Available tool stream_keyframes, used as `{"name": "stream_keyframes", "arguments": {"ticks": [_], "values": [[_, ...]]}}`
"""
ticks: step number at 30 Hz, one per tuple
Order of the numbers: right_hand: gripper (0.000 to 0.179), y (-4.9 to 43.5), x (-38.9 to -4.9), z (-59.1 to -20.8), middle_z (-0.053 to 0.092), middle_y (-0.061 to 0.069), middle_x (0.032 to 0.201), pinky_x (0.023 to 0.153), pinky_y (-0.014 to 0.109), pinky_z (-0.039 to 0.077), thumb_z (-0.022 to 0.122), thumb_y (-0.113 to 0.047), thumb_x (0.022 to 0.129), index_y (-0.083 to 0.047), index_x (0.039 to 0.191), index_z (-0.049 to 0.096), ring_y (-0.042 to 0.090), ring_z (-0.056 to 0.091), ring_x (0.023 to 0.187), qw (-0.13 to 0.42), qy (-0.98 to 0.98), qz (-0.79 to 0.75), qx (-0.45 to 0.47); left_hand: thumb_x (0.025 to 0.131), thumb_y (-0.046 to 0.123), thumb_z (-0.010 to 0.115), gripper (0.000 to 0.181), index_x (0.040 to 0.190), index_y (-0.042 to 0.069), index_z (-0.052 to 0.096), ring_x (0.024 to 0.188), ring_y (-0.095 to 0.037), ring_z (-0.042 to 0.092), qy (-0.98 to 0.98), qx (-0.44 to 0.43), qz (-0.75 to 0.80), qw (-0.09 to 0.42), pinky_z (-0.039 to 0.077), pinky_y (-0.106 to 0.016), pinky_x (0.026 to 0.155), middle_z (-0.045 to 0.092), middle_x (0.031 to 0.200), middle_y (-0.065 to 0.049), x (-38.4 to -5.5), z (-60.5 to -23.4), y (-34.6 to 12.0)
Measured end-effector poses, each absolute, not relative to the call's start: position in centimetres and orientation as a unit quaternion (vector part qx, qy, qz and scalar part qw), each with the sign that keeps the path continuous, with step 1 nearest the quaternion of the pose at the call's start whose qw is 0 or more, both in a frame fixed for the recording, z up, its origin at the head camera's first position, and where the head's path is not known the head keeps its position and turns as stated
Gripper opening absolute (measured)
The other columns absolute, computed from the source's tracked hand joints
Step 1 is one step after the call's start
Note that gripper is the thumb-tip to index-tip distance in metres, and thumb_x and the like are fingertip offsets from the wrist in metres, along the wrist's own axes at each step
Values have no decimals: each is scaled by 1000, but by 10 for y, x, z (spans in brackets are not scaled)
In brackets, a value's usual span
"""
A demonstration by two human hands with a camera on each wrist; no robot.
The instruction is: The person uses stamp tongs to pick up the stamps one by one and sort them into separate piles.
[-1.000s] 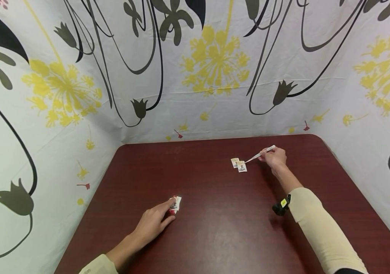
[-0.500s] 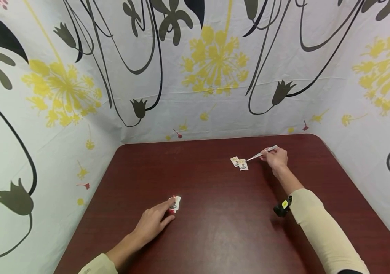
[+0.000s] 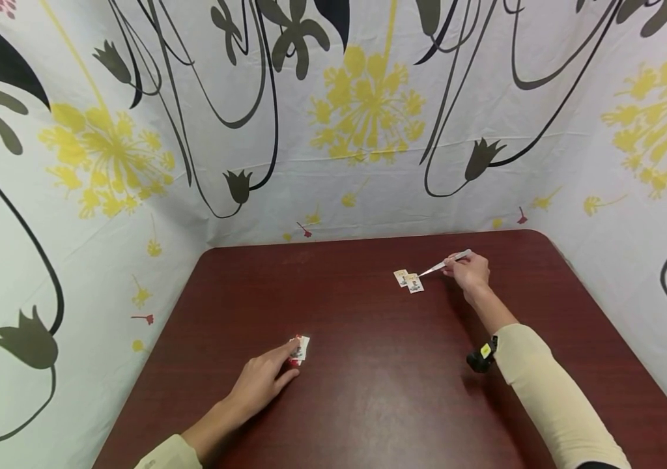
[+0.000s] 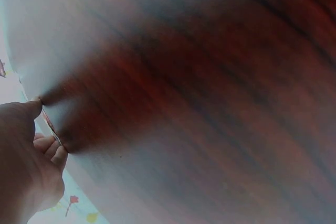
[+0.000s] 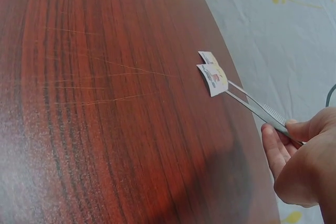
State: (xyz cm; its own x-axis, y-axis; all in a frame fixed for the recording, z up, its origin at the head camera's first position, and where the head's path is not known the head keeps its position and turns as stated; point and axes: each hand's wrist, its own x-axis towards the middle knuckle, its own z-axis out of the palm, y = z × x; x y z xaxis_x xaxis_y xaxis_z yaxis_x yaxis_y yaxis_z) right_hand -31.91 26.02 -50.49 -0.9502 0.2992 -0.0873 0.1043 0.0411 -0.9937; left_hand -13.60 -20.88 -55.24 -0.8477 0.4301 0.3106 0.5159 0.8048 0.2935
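Observation:
My right hand (image 3: 468,270) pinches a pair of metal tweezers (image 5: 257,108) near the table's far right. Their tips meet the edge of a small stamp-like paper (image 3: 415,283) with a printed picture. This paper overlaps a second one (image 3: 400,278). Whether the tips clamp the paper, I cannot tell. My left hand (image 3: 260,384) rests at the left middle of the table, fingers extended, on a small pile of similar white and red papers (image 3: 302,350). Its fingers partly cover the pile. In the left wrist view, the fingertips (image 4: 64,149) touch down by the pile's thin edge (image 4: 50,121).
The dark red wooden table (image 3: 345,417) has rounded far corners. A white cloth with printed flowers (image 3: 310,143) hangs behind and along both sides. A black device (image 3: 482,356) with a yellow label sits on the right wrist.
The right hand, tweezers and the two papers have shifted only slightly at the far right, the papers tilting a little. The left hand and its pile stay put.

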Motion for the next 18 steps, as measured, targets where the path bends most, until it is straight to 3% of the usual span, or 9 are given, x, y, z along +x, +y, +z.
{"name": "stream_keyframes", "arguments": {"ticks": [18], "values": [[22, 257, -316, -505, 77, 1, 84, 79, 31, 62, 71, -4, 102, 12, 116, 66, -1, 70, 67, 94, -768, 622, -121, 91, 23, 87, 61, 145, 7, 65, 121, -28, 70, -940, -256, -188, 123, 59, -49, 90, 69, 140, -11, -136, -554, -210]]}}
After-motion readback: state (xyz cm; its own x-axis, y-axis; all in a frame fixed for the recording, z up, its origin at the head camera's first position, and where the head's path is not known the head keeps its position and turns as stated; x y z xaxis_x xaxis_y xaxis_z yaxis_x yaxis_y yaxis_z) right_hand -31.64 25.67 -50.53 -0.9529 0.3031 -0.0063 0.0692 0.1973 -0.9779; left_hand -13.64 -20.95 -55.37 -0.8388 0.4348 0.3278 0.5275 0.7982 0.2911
